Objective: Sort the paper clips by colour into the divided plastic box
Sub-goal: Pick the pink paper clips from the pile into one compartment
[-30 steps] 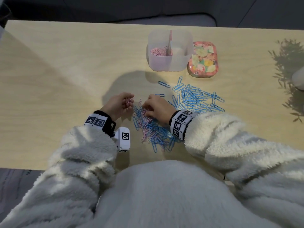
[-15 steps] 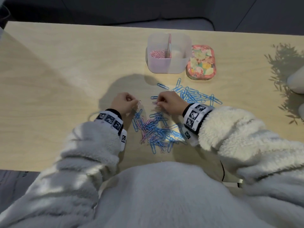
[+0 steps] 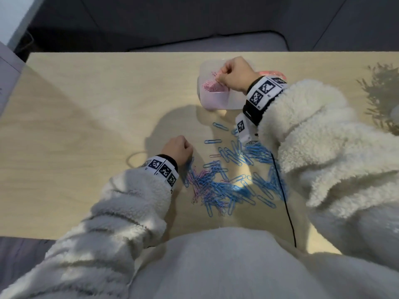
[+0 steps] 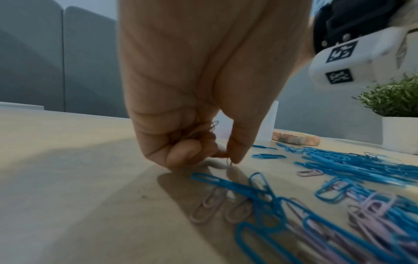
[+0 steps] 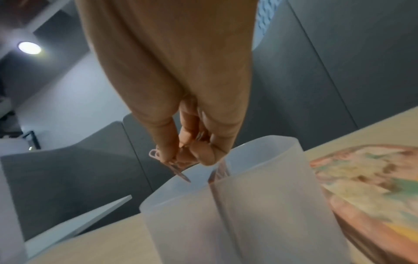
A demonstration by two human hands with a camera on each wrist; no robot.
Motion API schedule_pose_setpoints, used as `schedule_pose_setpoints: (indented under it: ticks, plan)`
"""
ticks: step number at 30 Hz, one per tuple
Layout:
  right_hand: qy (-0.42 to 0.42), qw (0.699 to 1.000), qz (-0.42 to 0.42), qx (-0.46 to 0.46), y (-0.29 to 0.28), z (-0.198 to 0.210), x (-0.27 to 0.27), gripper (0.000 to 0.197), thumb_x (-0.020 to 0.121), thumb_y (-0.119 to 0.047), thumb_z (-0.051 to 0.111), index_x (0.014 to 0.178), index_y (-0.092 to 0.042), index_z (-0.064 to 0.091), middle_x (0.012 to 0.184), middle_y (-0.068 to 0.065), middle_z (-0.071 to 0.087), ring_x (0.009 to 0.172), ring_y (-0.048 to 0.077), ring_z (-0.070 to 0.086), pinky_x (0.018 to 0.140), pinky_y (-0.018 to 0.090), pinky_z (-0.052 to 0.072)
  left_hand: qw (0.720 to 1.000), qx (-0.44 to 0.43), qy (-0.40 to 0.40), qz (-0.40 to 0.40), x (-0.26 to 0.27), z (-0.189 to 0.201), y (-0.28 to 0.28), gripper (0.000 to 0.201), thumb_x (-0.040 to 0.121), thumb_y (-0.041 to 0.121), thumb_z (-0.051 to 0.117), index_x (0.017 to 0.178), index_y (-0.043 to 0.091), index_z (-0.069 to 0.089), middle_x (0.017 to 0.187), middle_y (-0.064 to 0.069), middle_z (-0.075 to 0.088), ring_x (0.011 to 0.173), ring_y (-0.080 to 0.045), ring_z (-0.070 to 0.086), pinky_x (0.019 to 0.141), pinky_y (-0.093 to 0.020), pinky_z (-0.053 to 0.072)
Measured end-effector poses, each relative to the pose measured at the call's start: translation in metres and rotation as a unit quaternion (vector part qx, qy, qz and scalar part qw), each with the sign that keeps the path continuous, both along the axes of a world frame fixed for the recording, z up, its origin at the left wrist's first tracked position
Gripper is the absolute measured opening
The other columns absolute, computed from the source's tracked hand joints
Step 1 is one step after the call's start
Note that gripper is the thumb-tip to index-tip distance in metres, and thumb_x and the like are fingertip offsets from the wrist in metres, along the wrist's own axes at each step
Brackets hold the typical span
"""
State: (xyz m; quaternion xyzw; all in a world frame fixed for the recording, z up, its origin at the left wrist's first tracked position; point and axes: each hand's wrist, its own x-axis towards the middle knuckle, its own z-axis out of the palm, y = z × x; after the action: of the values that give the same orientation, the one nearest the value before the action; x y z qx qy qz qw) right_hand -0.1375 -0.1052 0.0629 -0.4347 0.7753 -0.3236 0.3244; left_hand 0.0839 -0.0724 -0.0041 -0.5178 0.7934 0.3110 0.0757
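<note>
The translucent divided box [image 3: 212,102] [image 5: 248,205] stands at the far side of the table, with pink clips [image 3: 210,86] in its left compartment. My right hand [image 3: 234,75] [image 5: 187,157] hovers over that compartment and pinches pink paper clips [image 5: 175,166] between thumb and fingers. A mixed heap of blue and pink clips [image 3: 224,184] [image 4: 339,205] lies near me. At the heap's left edge my left hand [image 3: 179,148] [image 4: 217,151] pinches one pink clip [image 4: 228,163] off the table and keeps several more bunched in its curled fingers.
A flowered lid [image 5: 373,187] [image 3: 273,74] lies right of the box, mostly hidden by my right wrist in the head view. A potted plant [image 4: 398,114] stands at the far right. A black cable [image 3: 285,201] runs past the heap. A sofa lies beyond the table's far edge.
My right hand has left the heap and travelled up to the box's left compartment with pink clips. My left hand stayed at the heap's left edge, still gathering pink clips.
</note>
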Motion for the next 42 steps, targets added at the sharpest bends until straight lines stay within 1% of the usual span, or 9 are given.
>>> schedule_pose_setpoints:
  ticks: [4, 6, 10, 17, 22, 25, 31, 39, 42]
  plan:
    - [0.092, 0.995, 0.021, 0.015, -0.009, -0.002, 0.002, 0.009, 0.084, -0.003, 0.056, 0.085, -0.002, 0.065, 0.097, 0.012, 0.066, 0.087, 0.017, 0.059, 0.077, 0.027, 0.05, 0.998, 0.003, 0.052, 0.02, -0.014, 0.016, -0.015, 0.006, 0.089, 0.018, 0.048, 0.086, 0.013, 0.048, 0.091, -0.012, 0.059, 0.089, -0.028, 0.054, 0.075, -0.033, 0.039]
    - [0.112, 0.993, 0.036, 0.03, -0.012, -0.004, 0.001, 0.022, 0.084, -0.002, 0.055, 0.103, -0.004, 0.064, 0.113, 0.012, 0.064, 0.102, 0.022, 0.06, 0.089, 0.027, 0.048, 0.996, -0.028, 0.08, 0.009, -0.03, 0.029, -0.028, 0.007, 0.089, 0.02, 0.048, 0.086, 0.013, 0.047, 0.091, -0.014, 0.059, 0.093, -0.031, 0.056, 0.077, -0.035, 0.041]
    - [0.131, 0.987, 0.089, 0.041, -0.007, 0.0, 0.0, 0.031, 0.084, -0.001, 0.055, 0.114, -0.007, 0.061, 0.117, 0.01, 0.062, 0.106, 0.024, 0.059, 0.086, 0.024, 0.045, 0.988, -0.093, 0.116, -0.032, -0.073, 0.058, -0.054, 0.02, 0.091, 0.018, 0.046, 0.1, 0.002, 0.053, 0.107, -0.02, 0.06, 0.1, -0.033, 0.054, 0.081, -0.037, 0.04]
    - [0.092, 0.989, 0.017, -0.113, 0.03, 0.017, -0.008, 0.035, 0.085, 0.001, 0.036, 0.104, -0.002, 0.066, 0.095, 0.012, 0.066, 0.094, 0.026, 0.064, 0.079, 0.033, 0.053, 0.985, -0.127, 0.097, -0.063, -0.132, 0.077, -0.079, 0.026, 0.087, 0.015, 0.051, 0.111, 0.008, 0.056, 0.118, -0.014, 0.059, 0.11, -0.03, 0.055, 0.088, -0.033, 0.043]
    - [0.057, 0.985, -0.001, -0.163, 0.058, 0.011, -0.007, 0.033, 0.08, 0.003, 0.037, 0.092, -0.005, 0.067, 0.08, 0.002, 0.064, 0.069, 0.008, 0.058, 0.055, 0.008, 0.043, 0.972, -0.142, 0.168, -0.084, -0.108, 0.07, -0.076, 0.03, 0.087, 0.018, 0.054, 0.115, 0.01, 0.059, 0.122, -0.008, 0.062, 0.115, -0.025, 0.054, 0.098, -0.029, 0.038]
    - [0.052, 0.987, 0.047, -0.142, 0.074, -0.005, 0.014, 0.026, 0.082, 0.004, 0.043, 0.091, -0.004, 0.067, 0.084, 0.005, 0.066, 0.072, 0.009, 0.058, 0.071, 0.019, 0.049, 0.948, -0.197, 0.234, -0.087, -0.061, 0.061, -0.064, 0.018, 0.082, 0.015, 0.057, 0.097, 0.008, 0.065, 0.103, -0.01, 0.068, 0.101, -0.027, 0.06, 0.093, -0.032, 0.041]
    - [0.098, 0.959, 0.266, 0.005, 0.104, -0.046, 0.084, 0.022, 0.083, -0.007, 0.053, 0.096, -0.013, 0.07, 0.099, 0.006, 0.071, 0.087, 0.019, 0.062, 0.083, 0.031, 0.046, 0.989, -0.093, 0.104, -0.038, 0.035, 0.021, -0.018, 0.011, 0.079, 0.023, 0.068, 0.089, 0.019, 0.063, 0.082, 0.004, 0.061, 0.084, -0.02, 0.06, 0.084, -0.039, 0.049]
    - [0.311, 0.883, 0.347, 0.061, 0.105, -0.074, 0.129, 0.036, 0.082, -0.042, 0.059, 0.105, -0.014, 0.058, 0.111, 0.01, 0.058, 0.109, 0.03, 0.048, 0.087, 0.039, 0.038, 0.995, -0.078, 0.064, 0.026, 0.057, -0.012, 0.018, 0.016, 0.081, 0.028, 0.066, 0.085, 0.013, 0.062, 0.09, -0.006, 0.063, 0.079, -0.019, 0.055, 0.071, -0.031, 0.046]
    - [0.276, 0.907, 0.311, 0.061, 0.102, -0.077, 0.12, 0.022, 0.087, -0.03, 0.056, 0.1, -0.013, 0.06, 0.109, 0.01, 0.062, 0.11, 0.029, 0.048, 0.086, 0.038, 0.04, 0.994, -0.075, 0.07, 0.024, 0.049, -0.012, 0.017, 0.013, 0.084, 0.021, 0.063, 0.087, 0.009, 0.063, 0.096, -0.011, 0.063, 0.087, -0.024, 0.057, 0.078, -0.036, 0.048]
